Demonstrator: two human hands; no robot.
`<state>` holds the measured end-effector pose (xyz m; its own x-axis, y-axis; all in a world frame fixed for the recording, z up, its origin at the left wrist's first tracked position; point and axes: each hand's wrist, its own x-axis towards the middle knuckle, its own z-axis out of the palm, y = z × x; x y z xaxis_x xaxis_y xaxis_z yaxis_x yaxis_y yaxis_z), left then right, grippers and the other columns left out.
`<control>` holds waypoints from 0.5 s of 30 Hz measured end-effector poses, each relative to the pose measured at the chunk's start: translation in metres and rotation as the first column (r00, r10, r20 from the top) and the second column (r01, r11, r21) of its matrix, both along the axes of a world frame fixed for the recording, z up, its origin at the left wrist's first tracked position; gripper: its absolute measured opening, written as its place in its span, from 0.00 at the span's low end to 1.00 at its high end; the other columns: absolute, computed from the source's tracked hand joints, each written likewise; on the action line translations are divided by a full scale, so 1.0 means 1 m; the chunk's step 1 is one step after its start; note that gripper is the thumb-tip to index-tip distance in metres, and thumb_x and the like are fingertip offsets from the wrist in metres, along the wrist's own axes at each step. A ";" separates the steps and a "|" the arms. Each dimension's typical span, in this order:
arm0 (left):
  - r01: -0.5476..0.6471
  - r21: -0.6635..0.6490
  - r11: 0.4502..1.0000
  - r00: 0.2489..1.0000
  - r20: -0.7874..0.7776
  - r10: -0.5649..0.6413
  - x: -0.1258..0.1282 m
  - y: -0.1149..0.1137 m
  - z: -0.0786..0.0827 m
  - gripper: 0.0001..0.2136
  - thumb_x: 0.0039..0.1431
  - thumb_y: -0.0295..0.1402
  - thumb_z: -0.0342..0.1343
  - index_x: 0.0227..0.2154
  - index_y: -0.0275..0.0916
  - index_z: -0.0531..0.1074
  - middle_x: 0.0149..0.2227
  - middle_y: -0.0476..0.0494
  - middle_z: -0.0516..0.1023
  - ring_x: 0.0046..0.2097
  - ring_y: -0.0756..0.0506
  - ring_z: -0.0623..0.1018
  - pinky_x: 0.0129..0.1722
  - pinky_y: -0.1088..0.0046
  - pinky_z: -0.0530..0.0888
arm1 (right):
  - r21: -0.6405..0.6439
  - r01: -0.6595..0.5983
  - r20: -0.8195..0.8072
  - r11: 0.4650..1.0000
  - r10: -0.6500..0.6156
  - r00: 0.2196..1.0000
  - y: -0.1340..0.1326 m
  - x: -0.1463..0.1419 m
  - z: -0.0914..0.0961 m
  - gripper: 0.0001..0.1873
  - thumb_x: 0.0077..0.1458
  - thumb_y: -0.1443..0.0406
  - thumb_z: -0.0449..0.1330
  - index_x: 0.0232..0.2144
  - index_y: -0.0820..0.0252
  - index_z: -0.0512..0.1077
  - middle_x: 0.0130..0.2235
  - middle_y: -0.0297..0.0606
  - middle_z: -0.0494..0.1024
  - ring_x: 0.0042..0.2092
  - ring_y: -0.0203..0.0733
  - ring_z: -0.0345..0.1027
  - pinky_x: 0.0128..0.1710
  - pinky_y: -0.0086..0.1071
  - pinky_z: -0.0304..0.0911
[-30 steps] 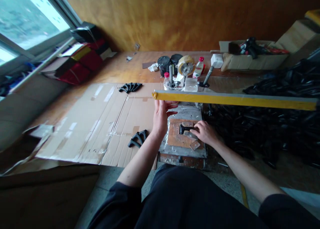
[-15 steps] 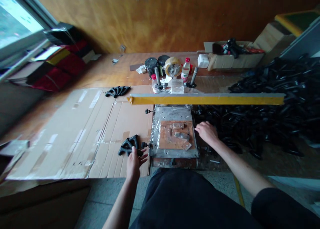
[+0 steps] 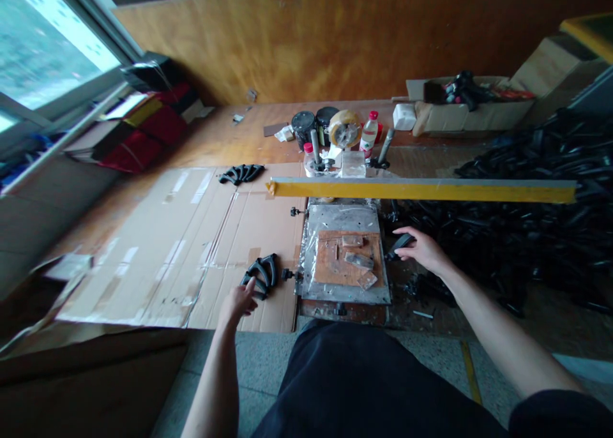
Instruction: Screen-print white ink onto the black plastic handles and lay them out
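My left hand (image 3: 238, 302) rests low on the cardboard sheet (image 3: 158, 246), fingertips touching a small stack of curved black plastic parts (image 3: 261, 274); its fingers are loosely apart. My right hand (image 3: 423, 249) is closed on a black plastic part (image 3: 399, 243) at the right edge of the metal jig plate (image 3: 345, 253). An orange-brown block with small clamps (image 3: 348, 259) sits on that plate with nothing on it. A yellow bar (image 3: 421, 189) hangs across above the plate.
A big heap of black parts (image 3: 527, 221) lies to the right. Another stack of curved parts (image 3: 241, 173) sits farther back on the cardboard. Black tins, a tape roll (image 3: 343, 130) and bottles stand behind the jig. Cardboard boxes (image 3: 472, 109) are at the back right.
My left hand dropped from the yellow bar to the curved parts on the cardboard. My right hand left the jig block, went right to the heap and closed on a black part.
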<state>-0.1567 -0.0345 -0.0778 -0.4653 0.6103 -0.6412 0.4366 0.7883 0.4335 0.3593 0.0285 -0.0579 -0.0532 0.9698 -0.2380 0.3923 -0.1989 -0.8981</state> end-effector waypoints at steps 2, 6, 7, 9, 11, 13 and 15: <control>0.022 0.243 0.970 0.993 0.109 -0.050 0.027 0.022 0.024 0.25 0.58 0.55 0.46 0.29 0.35 0.69 0.17 0.46 0.73 0.17 0.49 0.70 0.18 0.75 0.67 | 0.002 -0.026 -0.114 1.000 0.026 0.993 0.001 -0.028 0.011 0.21 0.42 0.61 0.67 0.40 0.58 0.72 0.28 0.32 0.77 0.27 0.40 0.73 0.30 0.34 0.69; -0.020 0.669 0.743 0.920 0.303 -0.248 0.112 0.074 0.098 0.27 0.57 0.57 0.48 0.42 0.35 0.71 0.23 0.47 0.76 0.20 0.52 0.72 0.22 0.78 0.69 | 0.167 -0.038 0.019 0.985 0.035 0.999 -0.002 -0.086 0.009 0.15 0.50 0.54 0.64 0.33 0.58 0.69 0.30 0.35 0.78 0.30 0.42 0.73 0.29 0.33 0.66; -0.062 0.743 0.666 0.892 0.341 -0.297 0.133 0.085 0.118 0.27 0.58 0.56 0.47 0.46 0.37 0.70 0.24 0.47 0.76 0.21 0.52 0.72 0.22 0.77 0.70 | 0.238 -0.059 0.155 0.969 0.022 0.988 -0.003 -0.097 0.005 0.14 0.52 0.53 0.62 0.32 0.57 0.69 0.31 0.36 0.78 0.31 0.42 0.73 0.30 0.33 0.65; -0.142 0.820 0.554 0.819 0.412 -0.400 0.168 0.101 0.153 0.28 0.61 0.55 0.44 0.52 0.37 0.67 0.26 0.47 0.76 0.21 0.52 0.71 0.23 0.77 0.70 | 0.352 -0.133 0.434 0.927 -0.036 0.900 -0.007 -0.112 -0.003 0.13 0.56 0.54 0.60 0.31 0.57 0.69 0.33 0.40 0.78 0.34 0.44 0.73 0.31 0.33 0.63; -0.157 0.834 0.529 0.743 0.453 -0.493 0.191 0.107 0.177 0.29 0.63 0.54 0.39 0.54 0.35 0.67 0.25 0.47 0.75 0.21 0.53 0.70 0.23 0.77 0.70 | 0.397 -0.199 0.599 0.896 -0.088 0.796 -0.010 -0.118 -0.009 0.14 0.57 0.53 0.59 0.31 0.58 0.69 0.33 0.42 0.78 0.35 0.46 0.72 0.32 0.33 0.62; -0.153 0.831 0.535 0.708 0.470 -0.527 0.199 0.104 0.188 0.30 0.64 0.54 0.36 0.52 0.35 0.68 0.24 0.47 0.73 0.21 0.53 0.70 0.23 0.77 0.69 | 0.419 -0.218 0.651 0.881 -0.124 0.749 -0.011 -0.113 -0.012 0.14 0.57 0.53 0.60 0.31 0.58 0.69 0.33 0.44 0.78 0.38 0.47 0.72 0.33 0.33 0.63; -0.164 0.825 0.541 0.724 0.474 -0.502 0.197 0.091 0.186 0.30 0.63 0.55 0.36 0.48 0.36 0.71 0.25 0.47 0.73 0.23 0.52 0.71 0.23 0.77 0.69 | 0.434 -0.207 0.619 0.877 -0.124 0.775 -0.008 -0.096 -0.011 0.16 0.57 0.52 0.59 0.34 0.59 0.71 0.36 0.45 0.78 0.40 0.48 0.71 0.36 0.35 0.64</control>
